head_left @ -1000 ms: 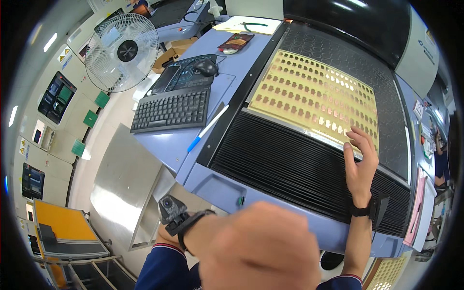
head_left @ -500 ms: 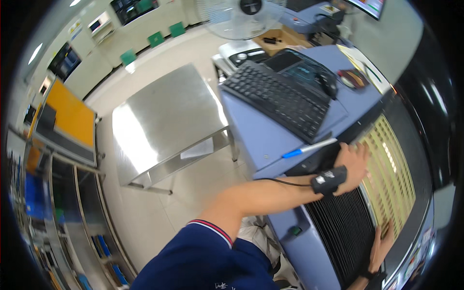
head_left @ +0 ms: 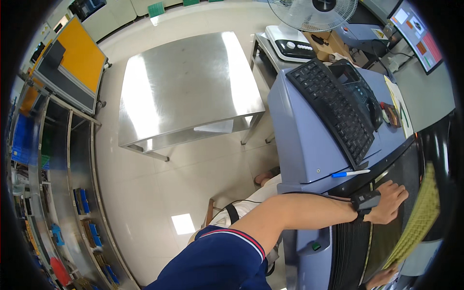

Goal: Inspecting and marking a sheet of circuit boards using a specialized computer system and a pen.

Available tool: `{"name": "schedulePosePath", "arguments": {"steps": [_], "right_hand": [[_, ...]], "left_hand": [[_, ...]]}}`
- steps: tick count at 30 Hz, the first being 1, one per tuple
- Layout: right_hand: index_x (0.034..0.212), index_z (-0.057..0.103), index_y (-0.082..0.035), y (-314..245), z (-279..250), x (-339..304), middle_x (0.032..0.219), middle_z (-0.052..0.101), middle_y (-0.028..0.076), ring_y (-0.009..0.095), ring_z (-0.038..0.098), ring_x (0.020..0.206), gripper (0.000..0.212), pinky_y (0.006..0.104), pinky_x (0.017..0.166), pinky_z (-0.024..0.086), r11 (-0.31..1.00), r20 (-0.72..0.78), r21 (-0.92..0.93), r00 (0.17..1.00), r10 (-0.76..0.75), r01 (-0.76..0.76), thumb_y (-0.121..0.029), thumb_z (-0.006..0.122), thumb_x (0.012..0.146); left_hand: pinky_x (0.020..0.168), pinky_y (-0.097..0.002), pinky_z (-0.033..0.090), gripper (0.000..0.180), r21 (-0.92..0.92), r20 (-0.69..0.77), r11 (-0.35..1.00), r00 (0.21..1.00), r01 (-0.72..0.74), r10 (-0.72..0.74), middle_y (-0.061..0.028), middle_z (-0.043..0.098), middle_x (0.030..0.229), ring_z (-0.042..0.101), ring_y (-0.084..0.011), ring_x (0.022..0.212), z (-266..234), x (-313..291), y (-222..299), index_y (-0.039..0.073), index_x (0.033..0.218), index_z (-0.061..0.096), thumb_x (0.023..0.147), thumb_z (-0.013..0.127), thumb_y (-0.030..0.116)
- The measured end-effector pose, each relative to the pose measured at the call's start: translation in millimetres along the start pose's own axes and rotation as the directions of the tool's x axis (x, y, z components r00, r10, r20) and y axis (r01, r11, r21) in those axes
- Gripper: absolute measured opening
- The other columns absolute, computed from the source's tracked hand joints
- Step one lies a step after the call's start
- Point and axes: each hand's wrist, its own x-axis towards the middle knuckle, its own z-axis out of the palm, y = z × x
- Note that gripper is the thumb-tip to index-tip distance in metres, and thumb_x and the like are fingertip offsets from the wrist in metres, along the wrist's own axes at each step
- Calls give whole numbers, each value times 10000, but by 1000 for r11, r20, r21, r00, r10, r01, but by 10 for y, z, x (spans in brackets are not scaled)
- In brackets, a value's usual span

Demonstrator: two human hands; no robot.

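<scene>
A yellow panel with rows of slots (head_left: 419, 220), blurred, stands tilted up over the machine's dark bed (head_left: 394, 237) at the right. At its near end, my right hand (head_left: 383, 277) grips the panel's lower edge; the picture's rim cuts off much of that hand. My left hand (head_left: 390, 202) is over the dark bed, left of the panel, its bent fingers slightly apart and nothing visible in them. A gap shows between these fingers and the panel. On my left wrist sits a black strapped device (head_left: 366, 203) with a cable.
Beyond my left hand lie a blue-and-white pen (head_left: 350, 173) and a black keyboard (head_left: 333, 108) on the blue-grey machine top. Black ribbed bellows (head_left: 345, 253) border the bed. A steel table (head_left: 188, 87) stands to the left, shelving (head_left: 72, 169) farther left, a fan (head_left: 314, 12) behind.
The yellow panel went from lying flat on the bed to standing tilted at the right. My left hand came off it; my right hand stays at its near end. The view shifted.
</scene>
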Motion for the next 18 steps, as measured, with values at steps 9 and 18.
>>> {"name": "schedulePosePath", "arguments": {"steps": [9, 18], "right_hand": [[1275, 659, 12, -28, 232, 253, 1131, 700, 96, 186, 665, 945, 319, 317, 802, 553, 619, 77, 724, 928, 364, -303, -194, 619, 1035], [1449, 533, 36, -1242, 89, -543, 1377, 630, 235, 397, 561, 1327, 508, 473, 1160, 398, 954, 429, 293, 900, -70, -65, -293, 529, 1062]], "left_hand": [[573, -473, 494, 135, -34, 292, 999, 956, 34, -22, -130, 658, 656, 647, -358, 606, -257, -4, -103, 113, 650, 650, 767, 616, 172], [559, -419, 473, 125, -138, 180, 979, 968, -151, 175, -127, 606, 610, 606, -341, 563, -649, 367, 57, 76, 637, 589, 758, 571, 48]]}}
